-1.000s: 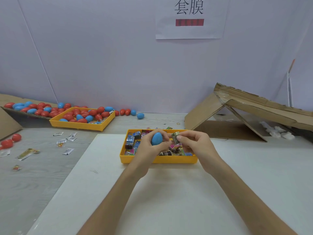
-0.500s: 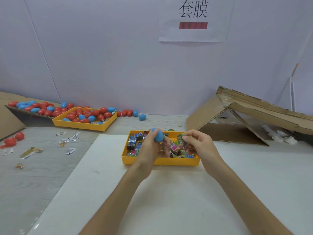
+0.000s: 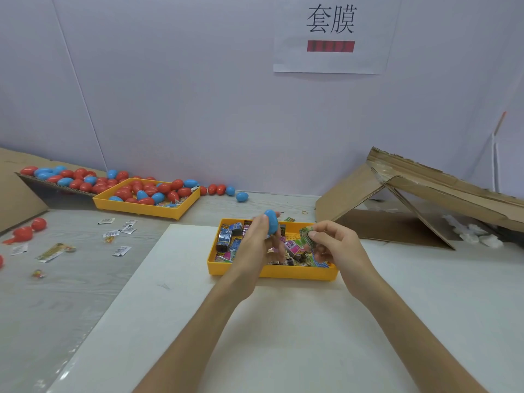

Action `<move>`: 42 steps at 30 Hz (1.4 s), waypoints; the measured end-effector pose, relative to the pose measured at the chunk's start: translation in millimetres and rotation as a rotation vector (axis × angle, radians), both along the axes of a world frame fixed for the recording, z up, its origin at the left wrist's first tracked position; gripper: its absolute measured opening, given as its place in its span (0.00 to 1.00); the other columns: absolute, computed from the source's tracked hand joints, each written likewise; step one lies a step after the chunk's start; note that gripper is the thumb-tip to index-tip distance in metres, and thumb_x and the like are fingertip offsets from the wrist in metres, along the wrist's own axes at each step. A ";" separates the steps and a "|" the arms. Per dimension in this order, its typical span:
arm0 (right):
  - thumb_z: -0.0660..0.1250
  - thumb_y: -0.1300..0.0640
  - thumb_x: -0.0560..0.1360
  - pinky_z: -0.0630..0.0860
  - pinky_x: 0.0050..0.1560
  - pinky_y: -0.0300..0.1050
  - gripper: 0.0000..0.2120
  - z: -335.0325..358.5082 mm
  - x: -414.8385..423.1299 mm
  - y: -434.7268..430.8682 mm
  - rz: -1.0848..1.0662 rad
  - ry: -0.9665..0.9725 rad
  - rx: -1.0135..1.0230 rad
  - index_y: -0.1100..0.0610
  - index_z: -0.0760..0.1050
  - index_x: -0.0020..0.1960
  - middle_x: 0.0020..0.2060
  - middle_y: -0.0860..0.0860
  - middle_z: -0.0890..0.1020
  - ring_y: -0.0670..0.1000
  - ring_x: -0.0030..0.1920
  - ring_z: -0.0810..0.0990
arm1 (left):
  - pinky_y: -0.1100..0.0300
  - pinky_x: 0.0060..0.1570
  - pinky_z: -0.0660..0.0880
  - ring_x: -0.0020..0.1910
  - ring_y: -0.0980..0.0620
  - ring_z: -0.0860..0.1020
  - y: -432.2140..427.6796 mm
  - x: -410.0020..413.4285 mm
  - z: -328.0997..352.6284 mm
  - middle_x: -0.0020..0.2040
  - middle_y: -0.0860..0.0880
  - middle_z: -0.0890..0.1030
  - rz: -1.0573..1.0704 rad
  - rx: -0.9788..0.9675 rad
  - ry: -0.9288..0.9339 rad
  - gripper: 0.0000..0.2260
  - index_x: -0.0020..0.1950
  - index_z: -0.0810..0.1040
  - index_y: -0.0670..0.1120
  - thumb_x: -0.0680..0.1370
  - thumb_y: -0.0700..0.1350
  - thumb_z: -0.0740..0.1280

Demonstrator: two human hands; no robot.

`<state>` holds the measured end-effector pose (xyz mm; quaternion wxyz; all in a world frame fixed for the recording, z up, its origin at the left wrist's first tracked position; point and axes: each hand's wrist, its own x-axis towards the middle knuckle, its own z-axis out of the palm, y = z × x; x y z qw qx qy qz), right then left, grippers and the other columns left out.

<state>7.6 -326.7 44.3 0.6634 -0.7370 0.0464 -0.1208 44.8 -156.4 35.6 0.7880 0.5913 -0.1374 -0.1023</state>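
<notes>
Blue egg [image 3: 271, 224] upright in left hand [image 3: 256, 245] grip; right hand [image 3: 334, 245] pinches wrapper [image 3: 307, 233].

Blue egg [image 3: 271, 221] over yellow tray [image 3: 272, 272]

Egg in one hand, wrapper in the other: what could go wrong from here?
The left hand holds the blue egg at its fingertips above the yellow tray; a slip would probably drop it among the loose packets. The right hand only pinches the green wrapper, so it may crumple or slip free.
</notes>
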 end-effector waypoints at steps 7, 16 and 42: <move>0.68 0.62 0.79 0.75 0.31 0.38 0.03 -0.6 -0.1 -0.9 -0.007 -0.028 -0.005 0.59 0.80 0.48 0.31 0.51 0.81 0.47 0.28 0.76 | 0.63 0.43 0.80 0.43 0.51 0.85 3.7 -3.0 0.7 0.47 0.51 0.86 0.004 0.014 -0.116 0.07 0.57 0.80 0.54 0.81 0.50 0.65; 0.67 0.63 0.80 0.77 0.34 0.40 0.05 2.3 -3.1 -3.3 0.035 -0.153 0.095 0.55 0.79 0.48 0.37 0.57 0.85 0.51 0.28 0.77 | 0.61 0.49 0.81 0.53 0.47 0.85 3.0 -0.2 -4.5 0.54 0.47 0.86 -0.030 -0.002 -0.110 0.15 0.67 0.76 0.50 0.81 0.41 0.68; 0.74 0.50 0.68 0.80 0.36 0.38 0.09 3.3 -7.0 -1.0 0.062 -0.168 0.059 0.52 0.84 0.47 0.40 0.53 0.87 0.50 0.35 0.85 | 0.64 0.45 0.80 0.46 0.51 0.86 4.9 -0.6 -5.7 0.48 0.51 0.86 0.016 0.121 -0.251 0.08 0.59 0.82 0.49 0.80 0.44 0.70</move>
